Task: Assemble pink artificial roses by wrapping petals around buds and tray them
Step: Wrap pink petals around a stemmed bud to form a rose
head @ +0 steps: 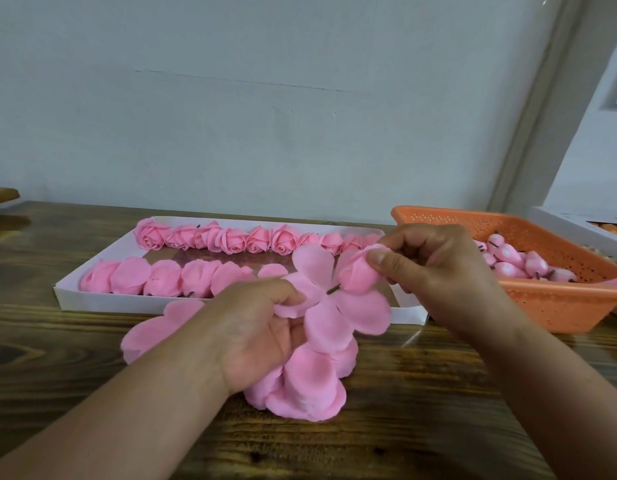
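Right hand (435, 268) pinches a bud (360, 273) wrapped in a petal; left hand (262, 320) grips a petal sheet (334, 317).
Wrapping is under way above the bench (438, 393), just in front of the tray (102, 292) of roses (230, 240); next, likely push the bud's stem through the sheet and fold it up.

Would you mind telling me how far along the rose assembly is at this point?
Done: two rows of finished roses lie in the white tray, though bare space remains in it. In hand: the right hand pinches a bud while the left hand holds a petal piece at its stem. Left: a stack of petals on the table and many buds in the orange basket.
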`<state>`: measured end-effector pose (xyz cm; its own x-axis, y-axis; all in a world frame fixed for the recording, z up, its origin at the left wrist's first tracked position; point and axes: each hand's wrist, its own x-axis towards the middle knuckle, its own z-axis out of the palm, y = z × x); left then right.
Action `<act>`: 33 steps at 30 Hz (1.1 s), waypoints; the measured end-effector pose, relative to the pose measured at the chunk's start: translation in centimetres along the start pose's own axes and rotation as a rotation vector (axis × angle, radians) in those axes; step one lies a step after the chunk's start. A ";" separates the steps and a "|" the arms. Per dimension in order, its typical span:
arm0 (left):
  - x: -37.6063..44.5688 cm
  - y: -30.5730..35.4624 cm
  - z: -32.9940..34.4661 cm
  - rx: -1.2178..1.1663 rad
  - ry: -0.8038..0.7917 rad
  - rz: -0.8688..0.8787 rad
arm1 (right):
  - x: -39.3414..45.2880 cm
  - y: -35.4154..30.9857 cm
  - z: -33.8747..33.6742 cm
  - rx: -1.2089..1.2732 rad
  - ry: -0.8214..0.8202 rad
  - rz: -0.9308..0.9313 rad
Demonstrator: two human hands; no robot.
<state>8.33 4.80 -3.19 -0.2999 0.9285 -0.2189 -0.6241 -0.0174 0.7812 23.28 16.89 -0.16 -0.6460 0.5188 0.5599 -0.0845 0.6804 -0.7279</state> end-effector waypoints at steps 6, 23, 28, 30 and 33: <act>-0.3 -0.9 -0.7 0.023 -0.118 0.048 | -0.2 0.1 0.6 -0.160 -0.039 -0.062; -1.4 -1.6 0.2 0.501 0.154 0.363 | -1.4 -0.9 2.9 -0.425 -0.217 -0.233; -1.8 -1.6 0.3 0.652 0.111 0.420 | -1.6 -1.4 3.1 -0.491 -0.231 -0.255; -1.9 -1.5 0.4 0.701 0.102 0.453 | -1.6 -1.5 3.1 -0.516 -0.231 -0.258; -2.1 -1.4 0.5 0.782 0.080 0.477 | -1.5 -1.4 3.0 -0.501 -0.209 -0.225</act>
<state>10.22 3.03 -3.51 -0.4674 0.8584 0.2114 0.2359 -0.1094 0.9656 22.11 13.56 -1.19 -0.7940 0.2549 0.5519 0.0995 0.9501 -0.2957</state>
